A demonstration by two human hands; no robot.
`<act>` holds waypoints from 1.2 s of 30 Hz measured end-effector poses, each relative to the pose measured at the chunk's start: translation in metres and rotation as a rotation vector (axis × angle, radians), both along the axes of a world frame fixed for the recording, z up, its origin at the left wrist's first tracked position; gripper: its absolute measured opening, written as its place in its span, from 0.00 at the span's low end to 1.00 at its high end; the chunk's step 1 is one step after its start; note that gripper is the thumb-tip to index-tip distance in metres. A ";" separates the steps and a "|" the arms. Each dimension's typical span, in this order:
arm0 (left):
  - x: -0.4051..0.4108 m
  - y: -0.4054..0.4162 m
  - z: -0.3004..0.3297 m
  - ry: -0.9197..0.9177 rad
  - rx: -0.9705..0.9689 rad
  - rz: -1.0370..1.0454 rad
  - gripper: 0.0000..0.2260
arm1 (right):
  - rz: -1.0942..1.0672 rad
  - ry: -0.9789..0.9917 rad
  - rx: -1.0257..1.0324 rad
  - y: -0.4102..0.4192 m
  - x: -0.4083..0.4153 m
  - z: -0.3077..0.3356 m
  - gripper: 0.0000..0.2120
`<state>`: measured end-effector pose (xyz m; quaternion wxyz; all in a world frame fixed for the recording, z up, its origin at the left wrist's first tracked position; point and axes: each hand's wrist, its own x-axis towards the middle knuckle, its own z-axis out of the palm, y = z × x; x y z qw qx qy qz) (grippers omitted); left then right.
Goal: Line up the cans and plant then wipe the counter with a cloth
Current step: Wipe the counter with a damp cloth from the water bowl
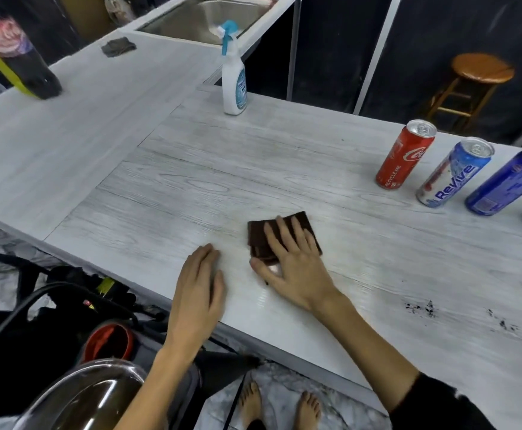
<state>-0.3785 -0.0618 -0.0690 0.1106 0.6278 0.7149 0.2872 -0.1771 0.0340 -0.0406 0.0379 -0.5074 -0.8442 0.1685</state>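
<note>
The right hand presses flat, fingers spread, on the brown cloth; left of the cloth the left hand rests flat, holding nothing; the cans stand far right of it.

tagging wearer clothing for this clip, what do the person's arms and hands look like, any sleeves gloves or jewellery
Both hands are bare: no gloves, and no rings or watch that I can see. The left hand and its forearm are uncovered. The right hand has a bare forearm too, with a black sleeve pushed up near the elbow.
</note>
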 end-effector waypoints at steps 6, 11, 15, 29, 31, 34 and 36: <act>-0.003 -0.002 -0.003 -0.009 0.016 0.007 0.20 | 0.160 -0.021 0.009 -0.096 0.050 -0.008 0.41; -0.002 0.001 -0.006 -0.022 0.043 0.029 0.19 | -0.107 -0.097 -0.021 -0.056 0.072 0.008 0.43; -0.001 0.002 -0.007 -0.002 0.031 0.033 0.19 | -0.187 -0.058 -0.011 -0.025 0.016 0.009 0.42; 0.023 -0.004 -0.003 -0.084 0.009 -0.082 0.21 | -0.349 -0.046 -0.005 -0.082 0.088 0.007 0.41; 0.041 -0.009 0.001 -0.098 -0.012 -0.158 0.21 | -0.338 -0.031 -0.013 -0.074 0.072 0.008 0.42; 0.065 -0.016 0.006 -0.113 -0.022 -0.229 0.21 | -0.177 -0.004 0.022 -0.115 0.076 -0.001 0.38; 0.077 -0.018 0.010 -0.115 -0.011 -0.253 0.21 | -0.131 0.009 0.038 -0.154 0.102 -0.007 0.38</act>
